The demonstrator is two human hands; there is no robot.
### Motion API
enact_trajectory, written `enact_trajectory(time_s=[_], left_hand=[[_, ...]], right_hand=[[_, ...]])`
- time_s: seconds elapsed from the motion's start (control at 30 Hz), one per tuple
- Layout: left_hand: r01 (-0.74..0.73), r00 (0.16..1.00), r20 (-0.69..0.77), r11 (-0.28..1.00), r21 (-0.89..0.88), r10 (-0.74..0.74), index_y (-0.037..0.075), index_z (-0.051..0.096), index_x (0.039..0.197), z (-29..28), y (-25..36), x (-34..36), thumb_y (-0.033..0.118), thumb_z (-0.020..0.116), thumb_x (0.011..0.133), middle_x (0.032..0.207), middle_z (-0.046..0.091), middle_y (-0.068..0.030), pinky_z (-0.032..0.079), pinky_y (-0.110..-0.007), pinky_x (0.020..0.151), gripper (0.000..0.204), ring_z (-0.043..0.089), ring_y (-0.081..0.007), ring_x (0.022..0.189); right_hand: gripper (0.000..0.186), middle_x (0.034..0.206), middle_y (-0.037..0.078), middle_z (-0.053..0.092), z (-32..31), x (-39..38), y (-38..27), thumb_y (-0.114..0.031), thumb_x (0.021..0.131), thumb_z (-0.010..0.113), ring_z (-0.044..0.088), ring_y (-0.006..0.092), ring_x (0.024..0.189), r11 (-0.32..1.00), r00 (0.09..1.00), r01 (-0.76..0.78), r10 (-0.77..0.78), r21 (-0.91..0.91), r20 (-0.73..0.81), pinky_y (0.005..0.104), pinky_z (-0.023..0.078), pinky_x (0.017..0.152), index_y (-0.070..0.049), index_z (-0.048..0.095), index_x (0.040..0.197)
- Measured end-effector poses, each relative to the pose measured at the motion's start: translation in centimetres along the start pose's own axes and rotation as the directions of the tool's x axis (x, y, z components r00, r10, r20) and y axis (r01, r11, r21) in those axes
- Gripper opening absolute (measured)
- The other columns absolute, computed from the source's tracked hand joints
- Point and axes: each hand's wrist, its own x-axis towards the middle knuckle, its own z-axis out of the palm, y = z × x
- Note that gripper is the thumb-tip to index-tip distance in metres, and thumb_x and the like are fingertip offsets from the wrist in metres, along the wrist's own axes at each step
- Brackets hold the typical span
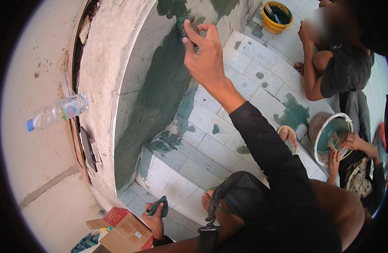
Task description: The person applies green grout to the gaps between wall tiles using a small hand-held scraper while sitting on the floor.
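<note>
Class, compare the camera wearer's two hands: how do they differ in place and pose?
The right hand is high, at the green-stained wall; the left hand is low, near the cardboard box. The right hand holds a pad to the wall with its fingertips; the left hand curls around a wad. Both grip something dark green.
</note>
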Motion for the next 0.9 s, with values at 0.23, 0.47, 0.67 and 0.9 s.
enact_trajectory(time_s=[0.23, 0.47, 0.67, 0.9], left_hand=[[-0.014, 1.0, 0.025, 0.999, -0.03, 0.015, -0.008, 0.078, 0.098, 0.1, 0.3, 0.1, -0.002, 0.082, 0.085, 0.091, 0.07, -0.0076, 0.053, -0.027, 0.075, 0.015, 0.065, -0.0142, 0.083], [-0.117, 0.993, 0.009, 0.993, 0.027, 0.117, -0.005, 0.073, 0.099, 0.1, -0.5, 0.4, 0.007, 0.082, 0.088, 0.086, 0.072, -0.0068, 0.055, -0.026, 0.068, 0.019, 0.065, -0.0118, 0.073], [-0.042, 0.999, 0.023, 0.999, 0.01, 0.042, -0.007, 0.077, 0.099, 0.5, 0.2, 0.3, 0.002, 0.082, 0.087, 0.09, 0.07, -0.007, 0.053, -0.027, 0.073, 0.016, 0.064, -0.0132, 0.08], [-0.053, 0.998, 0.032, 0.998, 0.025, 0.052, -0.007, 0.076, 0.1, 0.3, 0.8, 0.2, 0.003, 0.081, 0.087, 0.09, 0.07, -0.0064, 0.053, -0.027, 0.074, 0.017, 0.065, -0.0132, 0.08]], right_hand=[[0.041, 0.122, 0.024, 0.058, -5.5, 5.4, -3.8, -0.001, 0.094, 0.063, 0.062, 0.0391, 0.108, 0.925, 0.934, 0.353, -0.356, -0.141, 0.004, 0.0469, 0.05, 0.095, -0.011, 0.073, 0.132], [0.041, 0.113, 0.023, 0.063, -4.3, 5.1, -1.4, -0.003, 0.091, 0.064, 0.064, 0.0359, 0.101, 0.822, 0.89, 0.435, -0.455, -0.368, 0.034, 0.0451, 0.052, 0.087, -0.006, 0.071, 0.132], [0.041, 0.123, 0.022, 0.058, -2.8, 1.9, 1.7, -0.003, 0.093, 0.067, 0.064, 0.0343, 0.1, 0.997, 0.997, 0.083, -0.083, -0.004, 0.001, 0.0418, 0.053, 0.084, -0.01, 0.072, 0.134], [0.041, 0.121, 0.021, 0.056, 1.1, 0.4, -0.3, -0.004, 0.096, 0.069, 0.065, 0.0285, 0.08, 0.984, 0.992, -0.099, 0.11, 0.145, -0.067, 0.0393, 0.053, 0.077, -0.005, 0.069, 0.137]])
